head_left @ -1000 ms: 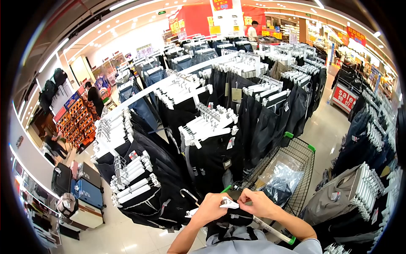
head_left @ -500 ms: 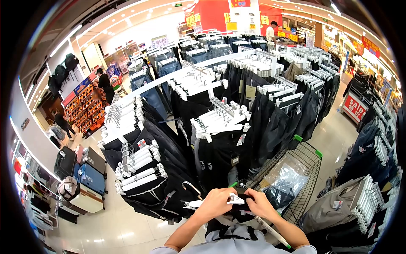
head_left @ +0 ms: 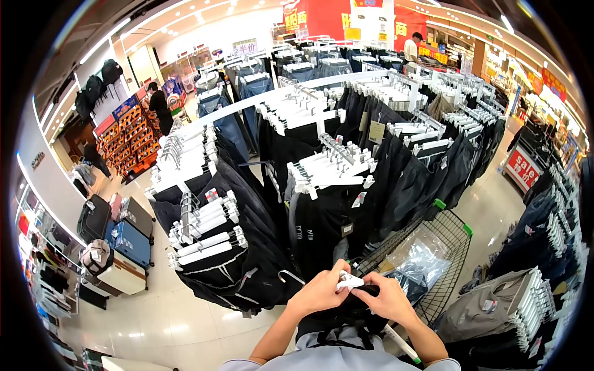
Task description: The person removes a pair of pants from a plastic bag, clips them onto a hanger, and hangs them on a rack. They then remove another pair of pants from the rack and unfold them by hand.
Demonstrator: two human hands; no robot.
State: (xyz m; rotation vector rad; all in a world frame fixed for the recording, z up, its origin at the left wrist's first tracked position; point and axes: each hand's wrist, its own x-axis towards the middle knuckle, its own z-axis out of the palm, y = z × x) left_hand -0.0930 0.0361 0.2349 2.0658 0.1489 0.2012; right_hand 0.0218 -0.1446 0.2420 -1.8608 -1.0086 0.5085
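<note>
Close to my body, my left hand point(head_left: 320, 290) is closed around a white clip hanger point(head_left: 350, 281). The hanger's metal hook point(head_left: 289, 276) sticks out to the left of that hand. With thumb and fingers bent together, my right hand point(head_left: 390, 299) pinches the top edge of black trousers point(head_left: 346, 308) just beside the hanger's clip. The dark cloth hangs down between both hands, its lower part hidden against my body. Just beyond my hands stands a rack of black trousers point(head_left: 325, 222) on white hangers.
To the right is a wire shopping cart point(head_left: 456, 247) with a plastic-wrapped garment point(head_left: 421, 263) inside. Grey trousers point(head_left: 479, 306) hang at the near right. Suitcases point(head_left: 131, 244) stand on the left, a sale sign point(head_left: 523, 168) at right. People point(head_left: 161, 108) are farther off.
My hands have come slightly closer together and up, and the hanger's clip end has turned in my left hand. The view has shifted slightly, so the racks appear a little farther right.
</note>
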